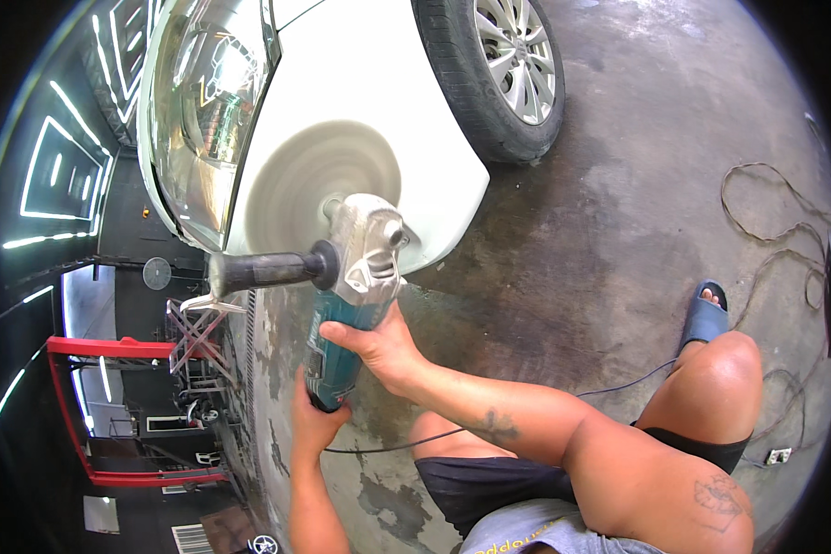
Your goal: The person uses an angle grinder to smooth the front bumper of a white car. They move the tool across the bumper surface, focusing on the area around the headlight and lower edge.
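Note:
A teal electric polisher [351,314] with a silver gear head and a black side handle [263,271] is in both my hands. My right hand [388,349] is wrapped round its body just behind the head. At the rear end of the body, my left hand [316,417] is closed on it. The round polishing pad [291,185] is blurred as if spinning, against the white car panel [360,65] between headlight and wheel. Neither hand is on the side handle, which sticks out to the left. A dark power cord [388,450] runs from the tool under my right arm.
The headlight [208,120] lies left of the pad, and the front wheel [517,60] to its right. A long cord [757,235] loops over the stained concrete floor near a socket block [778,456]. A red lift frame [111,348] stands at the left.

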`<state>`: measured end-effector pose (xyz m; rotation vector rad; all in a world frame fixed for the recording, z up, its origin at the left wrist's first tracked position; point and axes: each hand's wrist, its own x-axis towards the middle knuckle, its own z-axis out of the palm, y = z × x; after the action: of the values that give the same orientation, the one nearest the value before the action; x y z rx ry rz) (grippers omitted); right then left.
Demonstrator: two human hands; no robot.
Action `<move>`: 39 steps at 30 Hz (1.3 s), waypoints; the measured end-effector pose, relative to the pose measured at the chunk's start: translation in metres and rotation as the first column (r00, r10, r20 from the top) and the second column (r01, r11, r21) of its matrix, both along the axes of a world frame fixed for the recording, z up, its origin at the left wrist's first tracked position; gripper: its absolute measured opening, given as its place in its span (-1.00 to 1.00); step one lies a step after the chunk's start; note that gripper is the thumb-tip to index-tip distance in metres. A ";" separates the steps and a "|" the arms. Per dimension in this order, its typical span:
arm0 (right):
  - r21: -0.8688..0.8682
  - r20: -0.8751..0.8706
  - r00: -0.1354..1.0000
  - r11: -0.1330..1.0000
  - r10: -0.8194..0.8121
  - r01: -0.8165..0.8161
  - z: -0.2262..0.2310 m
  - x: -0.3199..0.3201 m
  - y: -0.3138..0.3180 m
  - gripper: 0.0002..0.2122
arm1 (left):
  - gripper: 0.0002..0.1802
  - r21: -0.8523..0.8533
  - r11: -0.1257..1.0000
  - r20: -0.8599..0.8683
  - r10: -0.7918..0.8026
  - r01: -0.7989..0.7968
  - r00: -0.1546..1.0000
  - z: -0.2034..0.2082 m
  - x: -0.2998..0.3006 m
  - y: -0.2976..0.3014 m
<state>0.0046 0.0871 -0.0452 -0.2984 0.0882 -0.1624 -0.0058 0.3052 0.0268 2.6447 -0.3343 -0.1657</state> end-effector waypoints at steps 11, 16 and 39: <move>0.281 -0.060 0.989 0.953 0.134 -0.112 -0.076 -0.002 -0.024 -0.26 | 0.02 0.322 0.946 0.071 -0.071 0.045 0.995 -0.015 -0.008 -0.062; -0.204 0.004 0.967 0.946 -0.256 0.251 -0.030 0.019 -0.069 -0.06 | 0.03 0.081 0.996 0.096 -0.041 0.033 0.995 -0.046 0.001 -0.078; -0.901 0.142 0.990 0.413 -0.012 0.134 -0.053 -0.010 -0.258 -0.11 | -0.35 -0.064 0.996 0.885 0.029 0.059 0.464 -0.027 0.018 -0.250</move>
<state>-0.0056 -0.1706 -0.0985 -1.4228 -0.1225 -0.3125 0.0124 0.0552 -0.0002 2.3862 -0.6671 1.2733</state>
